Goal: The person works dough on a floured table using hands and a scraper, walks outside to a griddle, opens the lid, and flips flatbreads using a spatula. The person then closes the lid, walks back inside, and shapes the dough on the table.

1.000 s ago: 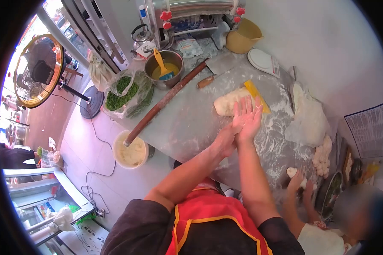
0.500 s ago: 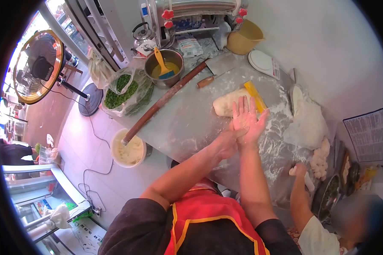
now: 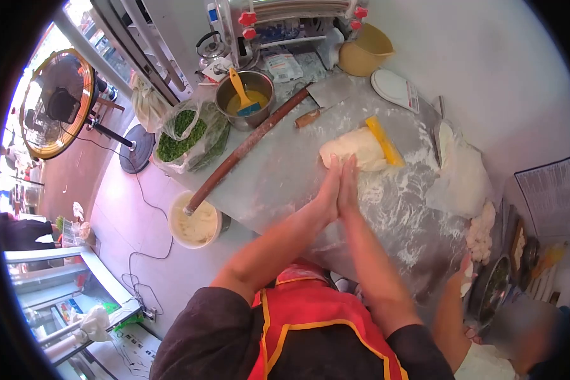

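Observation:
My left hand [image 3: 327, 192] and my right hand [image 3: 348, 189] are pressed palm to palm over the floured metal table. Their fingers are straight and point at a thick log of pale dough [image 3: 354, 150], and the fingertips overlap its near edge; whether they touch it I cannot tell. Neither hand shows anything held. Against the right end of the dough leans a yellow scraper [image 3: 384, 140]. Beyond the log lies a wooden-handled blade [image 3: 309, 118]. A long brown rolling pin [image 3: 247, 147] crosses the table to the left of my hands.
At the left stand a bag of chopped greens [image 3: 182, 136], a pot [image 3: 259, 85] with a brush [image 3: 240, 92], and a tub [image 3: 196, 228] below the table's edge. A scale [image 3: 392, 88] is at the back right. Another person's arm [image 3: 453, 310] reaches in at right.
My right hand was raised with its palm showing and my left at its wrist; now both palms meet, farther left. The other person's arm has shifted right and down.

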`<state>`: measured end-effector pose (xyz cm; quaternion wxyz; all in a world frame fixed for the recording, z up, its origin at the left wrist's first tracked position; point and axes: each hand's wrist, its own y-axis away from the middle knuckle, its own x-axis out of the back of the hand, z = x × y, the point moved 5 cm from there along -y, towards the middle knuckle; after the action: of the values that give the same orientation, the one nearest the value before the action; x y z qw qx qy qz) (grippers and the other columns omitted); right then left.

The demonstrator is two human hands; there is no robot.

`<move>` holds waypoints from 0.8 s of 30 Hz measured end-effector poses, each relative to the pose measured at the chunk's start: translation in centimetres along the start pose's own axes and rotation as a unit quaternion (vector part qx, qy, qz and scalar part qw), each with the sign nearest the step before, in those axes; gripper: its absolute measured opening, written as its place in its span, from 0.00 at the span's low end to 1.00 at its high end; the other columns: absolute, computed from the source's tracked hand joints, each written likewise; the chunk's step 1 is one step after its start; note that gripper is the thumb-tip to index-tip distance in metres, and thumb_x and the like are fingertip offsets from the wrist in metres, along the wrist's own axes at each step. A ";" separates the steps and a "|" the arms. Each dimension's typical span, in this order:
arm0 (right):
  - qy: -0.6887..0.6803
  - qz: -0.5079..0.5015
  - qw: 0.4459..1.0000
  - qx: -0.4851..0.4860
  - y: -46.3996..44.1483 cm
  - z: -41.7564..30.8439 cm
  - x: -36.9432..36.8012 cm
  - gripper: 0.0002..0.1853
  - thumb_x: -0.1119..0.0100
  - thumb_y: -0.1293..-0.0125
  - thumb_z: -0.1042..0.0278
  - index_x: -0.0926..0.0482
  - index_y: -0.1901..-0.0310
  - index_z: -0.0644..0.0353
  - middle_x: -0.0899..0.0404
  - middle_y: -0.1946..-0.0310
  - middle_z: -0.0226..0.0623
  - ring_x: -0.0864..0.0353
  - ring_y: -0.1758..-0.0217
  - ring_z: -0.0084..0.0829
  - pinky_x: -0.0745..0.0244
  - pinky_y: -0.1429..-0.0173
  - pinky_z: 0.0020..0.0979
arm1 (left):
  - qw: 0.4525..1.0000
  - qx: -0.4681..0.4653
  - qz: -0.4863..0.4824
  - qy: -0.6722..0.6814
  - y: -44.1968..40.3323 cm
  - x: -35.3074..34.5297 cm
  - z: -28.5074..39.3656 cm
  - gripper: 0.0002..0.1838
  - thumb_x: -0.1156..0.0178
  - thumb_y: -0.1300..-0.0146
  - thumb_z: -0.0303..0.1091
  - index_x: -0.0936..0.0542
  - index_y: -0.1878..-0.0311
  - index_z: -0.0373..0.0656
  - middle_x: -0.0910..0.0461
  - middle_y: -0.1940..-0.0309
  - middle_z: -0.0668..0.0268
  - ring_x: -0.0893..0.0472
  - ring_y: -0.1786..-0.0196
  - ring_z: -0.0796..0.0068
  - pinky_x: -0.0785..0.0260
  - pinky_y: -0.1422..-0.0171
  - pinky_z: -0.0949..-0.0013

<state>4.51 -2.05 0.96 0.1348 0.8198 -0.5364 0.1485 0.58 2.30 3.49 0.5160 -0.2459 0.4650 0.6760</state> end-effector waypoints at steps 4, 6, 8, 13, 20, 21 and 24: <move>0.286 0.128 0.949 0.024 -2.1 -0.8 5.3 0.36 0.56 0.28 0.52 0.53 0.26 0.61 0.54 0.25 0.51 0.55 0.22 0.46 0.57 0.22 0.40 | 0.936 0.042 -0.213 0.277 3.8 -2.4 3.6 0.46 0.65 0.33 0.71 0.49 0.25 0.44 0.47 0.25 0.62 0.46 0.25 0.62 0.56 0.22 0.58; 0.136 0.122 0.983 -0.015 -0.9 -0.9 5.1 0.34 0.51 0.30 0.58 0.50 0.27 0.60 0.48 0.28 0.50 0.46 0.26 0.44 0.47 0.27 0.40 | 0.953 0.027 -0.119 0.276 3.5 -0.6 5.2 0.47 0.64 0.34 0.72 0.51 0.24 0.44 0.51 0.24 0.62 0.50 0.23 0.60 0.59 0.21 0.58; -0.282 0.023 0.941 -0.187 2.0 -3.2 3.5 0.33 0.46 0.32 0.65 0.45 0.29 0.60 0.39 0.32 0.47 0.35 0.32 0.40 0.34 0.33 0.38 | 0.960 -0.015 -0.084 0.268 2.3 0.4 5.9 0.48 0.63 0.35 0.72 0.53 0.24 0.44 0.54 0.23 0.61 0.53 0.22 0.58 0.61 0.20 0.58; -0.494 -0.059 0.854 -0.154 5.2 -5.0 -0.7 0.19 0.45 0.31 0.70 0.29 0.42 0.67 0.23 0.49 0.38 0.22 0.49 0.27 0.25 0.49 0.27 | 0.972 -0.151 -0.063 0.170 0.4 -0.4 4.7 0.47 0.62 0.34 0.71 0.55 0.23 0.44 0.57 0.23 0.52 0.56 0.21 0.57 0.64 0.19 0.57; -0.055 -0.009 0.991 -0.122 4.0 -5.4 0.0 0.16 0.46 0.32 0.59 0.23 0.51 0.63 0.19 0.55 0.45 0.18 0.53 0.38 0.23 0.51 0.35 | 0.971 -0.239 -0.013 0.010 1.8 -2.1 4.3 0.37 0.68 0.25 0.57 0.52 0.25 0.37 0.54 0.24 0.53 0.53 0.22 0.59 0.63 0.19 0.61; 0.344 -0.078 0.936 -0.002 3.0 -5.4 0.5 0.17 0.45 0.34 0.55 0.22 0.51 0.59 0.19 0.56 0.49 0.18 0.53 0.43 0.23 0.51 0.39 | 0.963 -0.270 -0.003 -0.017 1.4 -1.3 3.2 0.34 0.69 0.23 0.53 0.52 0.25 0.37 0.54 0.24 0.55 0.54 0.22 0.61 0.63 0.19 0.62; -0.338 -0.151 0.924 -0.093 3.1 -1.7 -0.3 0.21 0.49 0.32 0.62 0.30 0.41 0.65 0.23 0.46 0.48 0.22 0.45 0.42 0.26 0.41 0.38 | 0.948 -0.318 0.018 0.026 -0.9 1.1 0.1 0.29 0.68 0.22 0.45 0.48 0.26 0.37 0.48 0.25 0.59 0.50 0.23 0.66 0.60 0.20 0.63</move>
<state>1.37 -2.33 2.64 0.0421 0.8762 -0.4317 -0.2100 1.05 2.91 2.33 0.3866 -0.4065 0.2440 0.7911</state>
